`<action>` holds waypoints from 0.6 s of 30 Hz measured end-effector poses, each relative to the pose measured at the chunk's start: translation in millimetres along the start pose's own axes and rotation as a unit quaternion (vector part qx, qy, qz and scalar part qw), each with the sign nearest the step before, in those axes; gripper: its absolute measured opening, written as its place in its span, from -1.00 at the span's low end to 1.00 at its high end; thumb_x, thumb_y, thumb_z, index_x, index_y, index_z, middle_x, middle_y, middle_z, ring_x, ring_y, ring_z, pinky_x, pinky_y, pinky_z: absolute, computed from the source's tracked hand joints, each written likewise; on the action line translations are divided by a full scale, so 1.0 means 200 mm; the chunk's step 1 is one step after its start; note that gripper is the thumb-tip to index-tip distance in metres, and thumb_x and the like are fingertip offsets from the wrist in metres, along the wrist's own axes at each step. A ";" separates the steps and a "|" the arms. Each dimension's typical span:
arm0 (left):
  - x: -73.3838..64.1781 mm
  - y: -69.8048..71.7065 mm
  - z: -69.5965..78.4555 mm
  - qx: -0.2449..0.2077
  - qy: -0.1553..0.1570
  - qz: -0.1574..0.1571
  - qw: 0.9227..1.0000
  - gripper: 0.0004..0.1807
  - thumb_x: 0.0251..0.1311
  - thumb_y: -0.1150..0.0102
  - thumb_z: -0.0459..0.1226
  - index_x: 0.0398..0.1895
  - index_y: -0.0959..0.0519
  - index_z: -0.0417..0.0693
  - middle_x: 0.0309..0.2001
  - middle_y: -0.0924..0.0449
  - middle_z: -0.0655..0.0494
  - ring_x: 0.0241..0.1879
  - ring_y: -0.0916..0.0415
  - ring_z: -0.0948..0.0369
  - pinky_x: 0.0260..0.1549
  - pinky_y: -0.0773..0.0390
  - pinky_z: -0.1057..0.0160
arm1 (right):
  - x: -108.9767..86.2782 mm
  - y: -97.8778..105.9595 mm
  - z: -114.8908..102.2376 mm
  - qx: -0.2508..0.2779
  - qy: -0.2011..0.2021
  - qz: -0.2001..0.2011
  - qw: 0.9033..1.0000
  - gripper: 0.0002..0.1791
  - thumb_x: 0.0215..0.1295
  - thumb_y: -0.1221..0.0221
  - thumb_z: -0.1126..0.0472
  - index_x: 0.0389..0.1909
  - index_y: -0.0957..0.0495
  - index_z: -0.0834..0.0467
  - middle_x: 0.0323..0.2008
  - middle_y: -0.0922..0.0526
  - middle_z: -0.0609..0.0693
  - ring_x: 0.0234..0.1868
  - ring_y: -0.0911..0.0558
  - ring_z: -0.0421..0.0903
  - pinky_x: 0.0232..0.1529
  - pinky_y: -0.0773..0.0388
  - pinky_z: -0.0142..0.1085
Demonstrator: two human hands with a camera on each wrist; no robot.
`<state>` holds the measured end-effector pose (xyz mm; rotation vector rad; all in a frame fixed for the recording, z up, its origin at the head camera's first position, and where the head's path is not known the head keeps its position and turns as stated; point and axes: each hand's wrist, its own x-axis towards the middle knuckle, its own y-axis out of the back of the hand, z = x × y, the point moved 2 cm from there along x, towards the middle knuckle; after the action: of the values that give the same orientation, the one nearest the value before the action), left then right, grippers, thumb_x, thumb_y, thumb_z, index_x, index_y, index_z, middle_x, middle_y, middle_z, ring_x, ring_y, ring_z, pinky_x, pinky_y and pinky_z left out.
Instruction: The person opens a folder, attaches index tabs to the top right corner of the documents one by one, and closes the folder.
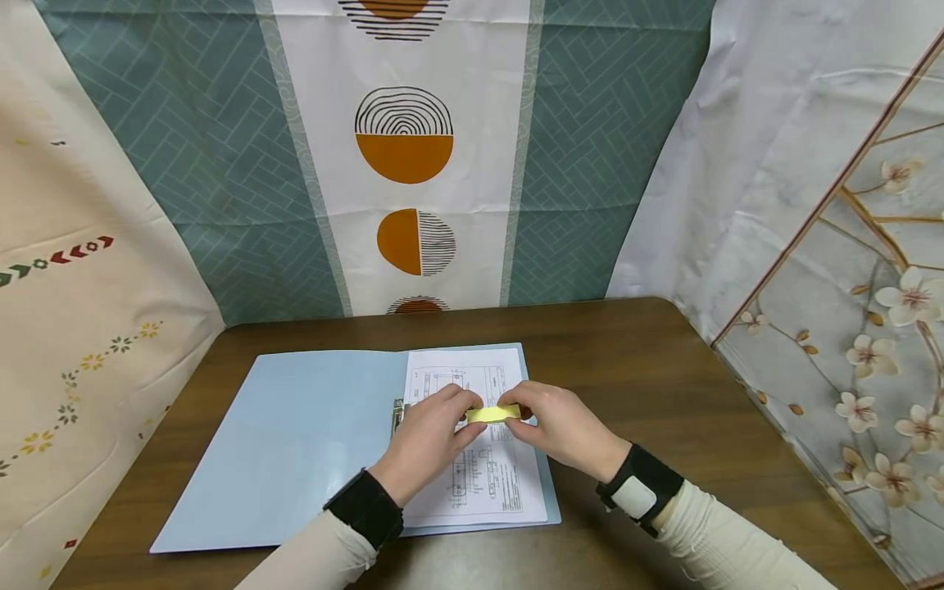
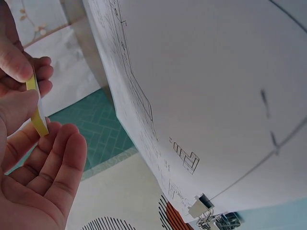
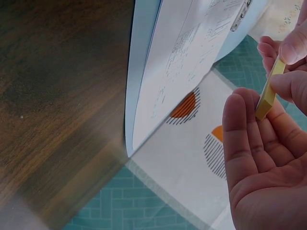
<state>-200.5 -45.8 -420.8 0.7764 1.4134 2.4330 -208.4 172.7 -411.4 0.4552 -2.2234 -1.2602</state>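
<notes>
A narrow pad of yellow sticky notes (image 1: 492, 415) is held by both hands over a printed drawing sheet (image 1: 509, 492). My left hand (image 1: 431, 434) pinches its left end between thumb and fingers. At the other end, my right hand (image 1: 564, 430) pinches it the same way. In the left wrist view the pad (image 2: 38, 112) appears as a thin strip with a pale side, its near end against the left fingers. The right wrist view shows the pad's (image 3: 268, 98) yellow edge between thumb and fingers. The sheet lies in an open light blue folder (image 1: 295, 442), partly covered by the hands.
A metal clip (image 1: 397, 416) sits at the folder's fold, partly behind the left hand. The folder lies on a dark brown wooden table (image 1: 627, 369). Patterned cloths hang behind the table (image 1: 590, 164) and along both sides.
</notes>
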 end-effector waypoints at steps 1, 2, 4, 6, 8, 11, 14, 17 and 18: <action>0.00 0.00 0.00 0.001 -0.003 0.002 1.000 -0.70 0.28 -0.64 -0.19 0.00 -0.75 0.04 -0.14 -0.66 0.22 -0.27 -0.54 0.28 -0.22 -0.65 0.26 | 0.00 0.00 0.00 0.000 0.003 0.000 1.000 -0.69 0.33 -0.54 0.33 0.05 -0.76 0.13 -0.19 -0.70 -0.13 -0.21 -0.68 -0.01 -0.16 -0.66 -0.30; 0.00 0.00 0.00 0.001 -0.005 0.004 1.000 -0.71 0.28 -0.64 -0.19 -0.01 -0.74 0.05 -0.14 -0.66 0.22 -0.27 -0.54 0.29 -0.23 -0.64 0.27 | 0.00 0.00 0.00 0.001 0.006 0.000 1.000 -0.70 0.34 -0.54 0.33 0.05 -0.76 0.13 -0.19 -0.70 -0.13 -0.21 -0.68 -0.02 -0.16 -0.65 -0.31; 0.00 0.00 -0.01 0.002 -0.008 0.007 1.000 -0.70 0.28 -0.65 -0.19 -0.01 -0.75 0.05 -0.15 -0.66 0.22 -0.28 -0.53 0.29 -0.25 -0.63 0.28 | 0.00 0.00 0.00 0.004 0.009 0.000 1.000 -0.71 0.34 -0.53 0.33 0.04 -0.76 0.12 -0.19 -0.70 -0.14 -0.21 -0.69 -0.02 -0.14 -0.66 -0.31; -0.01 0.00 -0.01 0.000 -0.008 0.009 1.000 -0.70 0.27 -0.65 -0.19 -0.01 -0.75 0.05 -0.14 -0.66 0.22 -0.29 -0.52 0.29 -0.25 -0.62 0.29 | 0.00 0.00 0.00 0.006 0.010 -0.001 1.000 -0.70 0.34 -0.54 0.32 0.04 -0.76 0.11 -0.17 -0.71 -0.14 -0.20 -0.69 -0.04 -0.13 -0.67 -0.31; -0.01 0.00 -0.01 -0.001 -0.009 0.010 1.000 -0.70 0.28 -0.65 -0.19 -0.01 -0.75 0.05 -0.14 -0.66 0.22 -0.29 -0.52 0.29 -0.26 -0.61 0.29 | 0.00 0.00 0.00 0.010 0.011 -0.001 1.000 -0.68 0.33 -0.56 0.32 0.05 -0.76 0.11 -0.16 -0.72 -0.14 -0.20 -0.69 -0.07 -0.11 -0.69 -0.30; -0.01 0.01 -0.01 -0.001 -0.010 0.010 1.000 -0.71 0.28 -0.64 -0.19 -0.01 -0.75 0.05 -0.14 -0.67 0.22 -0.30 -0.51 0.29 -0.27 -0.61 0.29 | 0.00 -0.01 0.01 0.017 0.013 -0.001 1.000 -0.65 0.30 -0.58 0.32 0.05 -0.75 0.09 -0.16 -0.73 -0.14 -0.20 -0.68 -0.12 -0.11 -0.71 -0.26; -0.01 0.01 -0.01 0.000 -0.011 0.010 1.000 -0.71 0.28 -0.64 -0.19 -0.01 -0.75 0.05 -0.14 -0.67 0.22 -0.30 -0.51 0.29 -0.27 -0.61 0.30 | 0.00 -0.01 0.02 0.022 0.010 0.001 1.000 -0.64 0.27 -0.60 0.32 0.05 -0.76 0.09 -0.16 -0.73 -0.16 -0.22 -0.65 -0.17 -0.12 -0.72 -0.25; -0.01 0.01 -0.01 -0.001 -0.011 0.010 1.000 -0.70 0.27 -0.65 -0.19 0.00 -0.75 0.05 -0.13 -0.67 0.22 -0.29 -0.51 0.29 -0.27 -0.61 0.31 | -0.01 -0.01 0.02 0.028 -0.003 0.004 1.000 -0.65 0.27 -0.60 0.30 0.03 -0.76 0.08 -0.20 -0.71 -0.19 -0.25 -0.62 -0.21 -0.18 -0.69 -0.31; -0.01 0.01 -0.01 -0.002 -0.012 0.012 1.000 -0.70 0.27 -0.65 -0.20 0.00 -0.75 0.04 -0.13 -0.67 0.22 -0.29 -0.51 0.29 -0.26 -0.61 0.30 | -0.01 -0.01 0.02 0.030 -0.009 0.004 0.999 -0.66 0.27 -0.60 0.30 0.03 -0.77 0.07 -0.22 -0.70 -0.20 -0.27 -0.60 -0.22 -0.21 -0.67 -0.33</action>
<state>-199.4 -48.7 -420.4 0.8220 1.3990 2.4349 -210.4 176.1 -414.9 0.4591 -2.2815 -1.2002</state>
